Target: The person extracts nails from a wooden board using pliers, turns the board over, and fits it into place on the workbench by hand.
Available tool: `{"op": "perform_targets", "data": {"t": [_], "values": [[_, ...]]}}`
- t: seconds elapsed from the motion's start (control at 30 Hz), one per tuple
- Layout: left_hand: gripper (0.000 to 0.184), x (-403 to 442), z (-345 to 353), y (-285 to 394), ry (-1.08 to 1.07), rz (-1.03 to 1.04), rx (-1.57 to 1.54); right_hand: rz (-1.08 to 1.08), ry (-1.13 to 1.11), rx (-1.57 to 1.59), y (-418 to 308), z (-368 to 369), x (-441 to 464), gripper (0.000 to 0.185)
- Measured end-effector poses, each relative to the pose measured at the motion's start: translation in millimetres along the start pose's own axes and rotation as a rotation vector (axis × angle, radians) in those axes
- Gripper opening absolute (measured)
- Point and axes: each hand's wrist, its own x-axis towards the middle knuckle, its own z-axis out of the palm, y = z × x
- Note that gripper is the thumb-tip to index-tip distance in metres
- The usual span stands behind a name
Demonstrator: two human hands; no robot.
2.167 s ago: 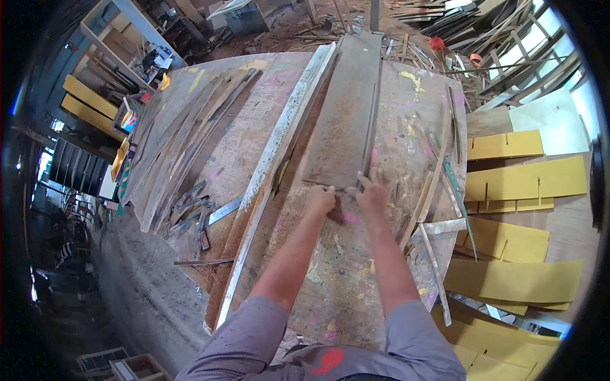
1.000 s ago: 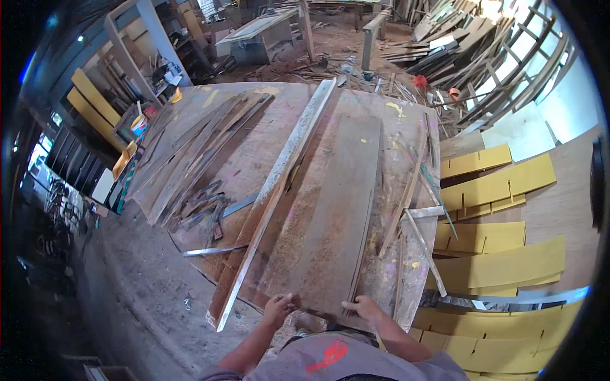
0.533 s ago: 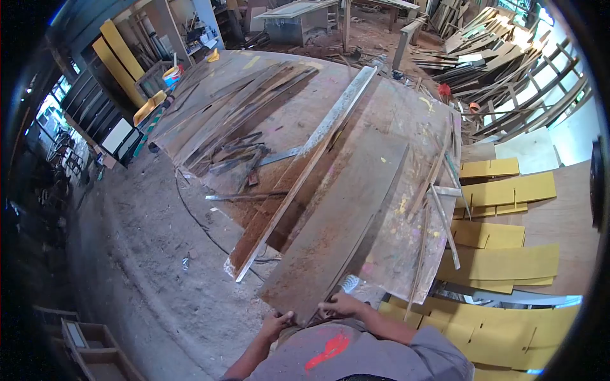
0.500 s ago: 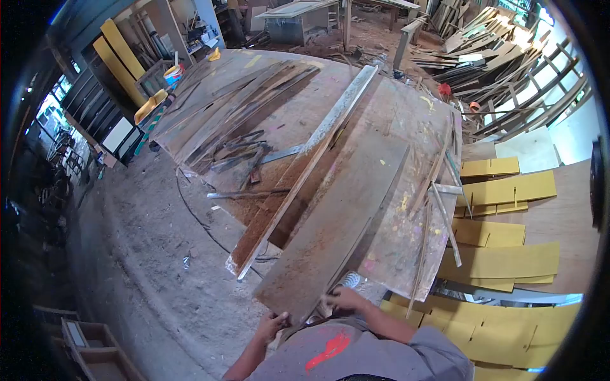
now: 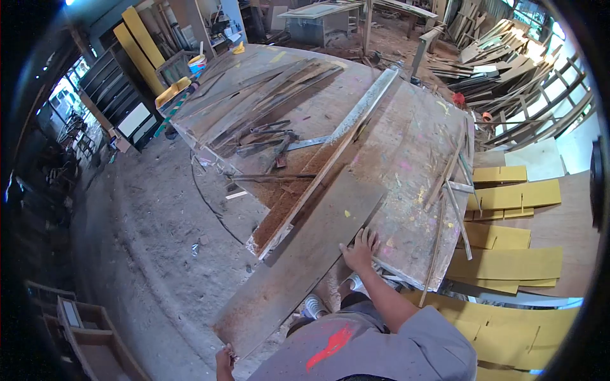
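A long, flat wooden board (image 5: pixel 305 254), dusted with brown sawdust, lies slantwise across the worktable and juts over its near edge. My left hand (image 5: pixel 225 359) is closed on the board's near-left corner. Along the board's right edge rests my right hand (image 5: pixel 361 249), fingers spread and touching the edge. Beside the board runs a long straight bar (image 5: pixel 330 162), pale at its far end, with sawdust heaped along its near half.
Thin wooden strips (image 5: pixel 267 95) cover the far left of the worktable (image 5: pixel 406 152). A hammer-like tool (image 5: pixel 283 152) lies among metal pieces. Yellow slotted panels (image 5: pixel 508 260) are on the right. A dark cable (image 5: pixel 206 197) trails on the floor; a wooden frame (image 5: pixel 86 343) stands lower left.
The board has slid toward me and to the left, off the table's edge. My left hand has moved down and left with its corner; my right hand has moved forward along its edge.
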Motion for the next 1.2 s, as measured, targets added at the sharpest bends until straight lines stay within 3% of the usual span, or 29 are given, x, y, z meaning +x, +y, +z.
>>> {"op": "perform_targets", "data": {"t": [0.17, 0.37, 0.47, 0.57, 0.83, 1.07, 1.2], "values": [[0.025, -6, 13, -3, 0.193, 0.013, 0.125, 0.006, 0.005, 0.032, -18, 8, 14, 0.104], [0.028, -11, 27, -5, 0.178, -0.014, 0.326, 0.011, -0.023, -0.008, -19, 6, 42, 0.101], [0.029, -9, 36, -7, 0.160, 0.015, 0.179, 0.008, -0.020, -0.045, -17, 9, 51, 0.099], [0.030, -17, 46, 1, 0.212, -0.032, 0.235, 0.008, -0.018, -0.052, -15, 9, 56, 0.097], [0.028, -3, 111, 12, 0.120, 0.004, 0.155, 0.000, 0.081, -0.030, 7, -8, 118, 0.095], [0.034, 3, 188, 33, -0.057, 0.014, 0.133, 0.031, 0.041, 0.005, 39, -22, 198, 0.098], [0.037, 9, 217, 46, -0.019, -0.028, 0.278, 0.044, 0.012, -0.018, 51, -31, 234, 0.099]]}}
